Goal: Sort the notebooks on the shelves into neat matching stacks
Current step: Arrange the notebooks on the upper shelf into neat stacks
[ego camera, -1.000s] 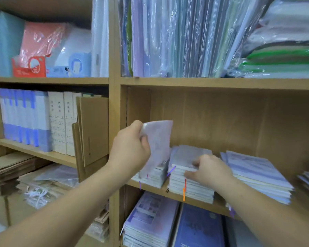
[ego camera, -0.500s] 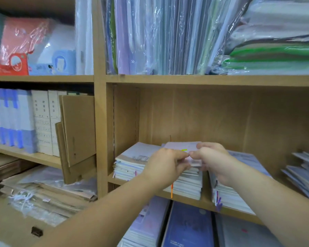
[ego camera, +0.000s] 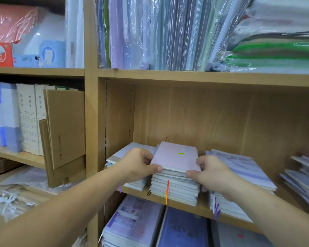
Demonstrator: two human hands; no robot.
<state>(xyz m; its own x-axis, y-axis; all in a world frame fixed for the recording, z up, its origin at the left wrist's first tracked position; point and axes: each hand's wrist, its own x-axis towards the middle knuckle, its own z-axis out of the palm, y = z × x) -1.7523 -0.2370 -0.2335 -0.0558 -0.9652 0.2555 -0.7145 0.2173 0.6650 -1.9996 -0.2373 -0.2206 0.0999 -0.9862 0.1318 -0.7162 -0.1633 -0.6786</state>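
The left hand (ego camera: 141,165) covers the near part of the left stack (ego camera: 122,154), and the right hand (ego camera: 210,172) with its forearm hides the near corner of the right stack (ego camera: 243,168). The far stack (ego camera: 303,175), further right of the grip, is blurred and cut off by the frame edge. The notebooks in the middle stack (ego camera: 175,188), directly under the grip, cannot be counted because their edges blur together. The lower piles (ego camera: 132,221), beneath the grip, run out of the bottom edge.

Two hands hold one pink notebook (ego camera: 175,156). It lies flat on top of the middle stack. Each hand pinches it, thumb on the near edge and fingers curled round a side edge. There are four stacks on the shelf (ego camera: 202,212): one left of the grip, one under it and two to its right. One green mark (ego camera: 180,153) sits on the pink cover just beyond the grip. One orange-red ribbon (ego camera: 167,191) hangs down the front of the middle stack below the grip. There are three lower piles
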